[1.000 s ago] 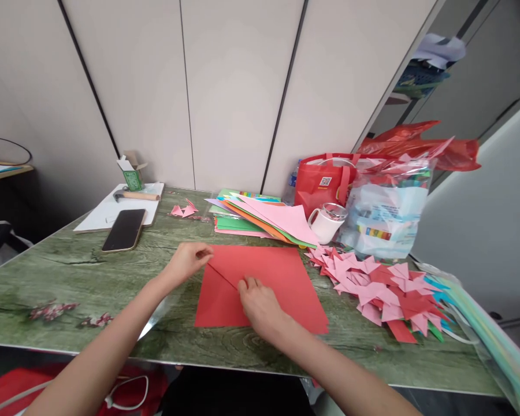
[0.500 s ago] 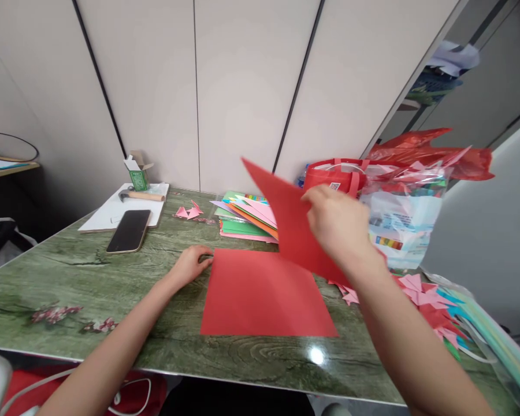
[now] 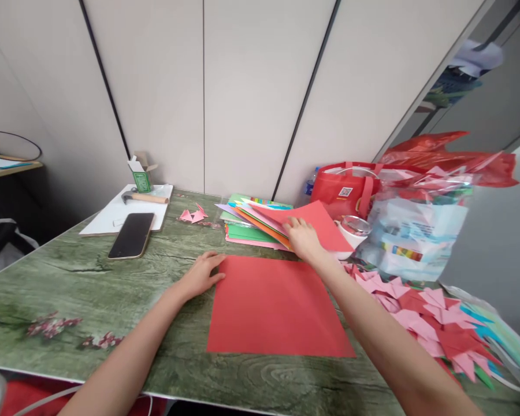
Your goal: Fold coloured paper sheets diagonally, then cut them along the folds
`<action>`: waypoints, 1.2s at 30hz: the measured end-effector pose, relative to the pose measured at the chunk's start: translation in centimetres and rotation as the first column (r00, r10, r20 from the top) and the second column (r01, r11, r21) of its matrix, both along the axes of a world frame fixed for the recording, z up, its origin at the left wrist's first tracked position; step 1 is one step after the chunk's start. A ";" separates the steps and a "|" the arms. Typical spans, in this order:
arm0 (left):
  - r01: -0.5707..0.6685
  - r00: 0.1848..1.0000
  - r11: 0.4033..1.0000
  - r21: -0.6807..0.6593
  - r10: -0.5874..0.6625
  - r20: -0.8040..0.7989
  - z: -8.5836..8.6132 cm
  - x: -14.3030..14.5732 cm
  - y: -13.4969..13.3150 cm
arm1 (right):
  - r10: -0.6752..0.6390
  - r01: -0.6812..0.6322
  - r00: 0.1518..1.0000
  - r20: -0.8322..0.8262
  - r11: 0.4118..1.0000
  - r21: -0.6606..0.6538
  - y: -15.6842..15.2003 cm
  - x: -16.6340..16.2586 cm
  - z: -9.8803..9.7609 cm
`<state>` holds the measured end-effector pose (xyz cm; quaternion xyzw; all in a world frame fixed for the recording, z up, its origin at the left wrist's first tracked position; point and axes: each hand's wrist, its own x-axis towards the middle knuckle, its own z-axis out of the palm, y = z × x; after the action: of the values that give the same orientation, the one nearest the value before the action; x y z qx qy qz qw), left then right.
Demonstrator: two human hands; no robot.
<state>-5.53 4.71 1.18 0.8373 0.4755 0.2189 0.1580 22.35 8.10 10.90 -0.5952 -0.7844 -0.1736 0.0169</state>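
Observation:
A large red paper sheet (image 3: pixel 277 309) lies flat on the table before me. My left hand (image 3: pixel 203 274) is at its upper left corner, fingers apart and fingertips touching the edge. Farther back, a second red sheet (image 3: pixel 325 222) rests on a stack of coloured paper (image 3: pixel 253 233), its right part reaching toward a white cup (image 3: pixel 354 228). On that sheet's near left part lies my right hand (image 3: pixel 302 236), palm down with fingers stretched out. Its thumb is hard to make out.
Folded pink and red paper pieces (image 3: pixel 433 318) are heaped at the right. Behind them stand a red bag (image 3: pixel 342 188) and a clear plastic bag (image 3: pixel 416 231). On the left lie a phone (image 3: pixel 132 235), a hammer (image 3: pixel 145 197) and a small green box (image 3: pixel 142 180).
My right hand has carried the second red sheet from the air down onto the coloured stack. My left hand now reaches slightly onto the corner of the flat sheet.

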 end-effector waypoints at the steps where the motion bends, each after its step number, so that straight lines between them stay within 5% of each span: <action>1: -0.001 1.000 1.000 0.003 0.001 0.006 -0.1 -0.1 0.0 | 0.015 -0.016 1.000 -0.010 1.000 -0.021 -0.4 -0.4 -0.5; 6: -0.011 1.000 1.000 0.015 0.010 0.030 -1.0 -0.1 0.0 | 0.252 -0.259 0.966 -0.058 0.946 -0.196 -7.5 -4.8 -2.0; 11: -0.024 0.999 0.999 0.023 0.024 0.035 -1.6 0.0 0.2 | 0.622 -0.631 0.773 -0.129 0.728 -0.268 -15.7 -7.9 -5.0; 18: -0.003 0.998 0.999 0.055 -0.001 0.065 -1.4 0.1 0.4 | 0.665 -0.664 0.744 -0.062 0.725 -0.182 -17.6 -8.8 -7.4; 25: 0.002 0.996 0.998 0.069 -0.008 0.093 -1.0 0.1 0.4 | 0.502 -0.609 0.792 -0.348 0.692 -0.387 -16.6 -7.5 -3.4; 30: -0.007 0.995 0.997 0.075 0.000 0.101 -0.4 0.3 0.1 | 0.200 -0.600 0.641 -0.741 0.732 -0.321 -13.9 -4.9 -0.9; 32: -0.022 0.995 0.997 0.078 0.014 0.102 -0.3 0.4 0.0 | 0.095 -0.576 0.572 -0.814 0.754 -0.317 -12.4 -3.7 -0.9; 36: -0.051 0.994 0.995 0.088 0.042 0.099 -0.1 0.7 0.2 | -0.089 -0.442 0.571 -0.816 0.804 -0.397 -9.8 -1.1 -3.1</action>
<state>-4.86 4.88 1.10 0.8207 0.4761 0.2841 0.1378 21.21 -1.72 7.79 -0.4979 -0.7622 0.3560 0.2109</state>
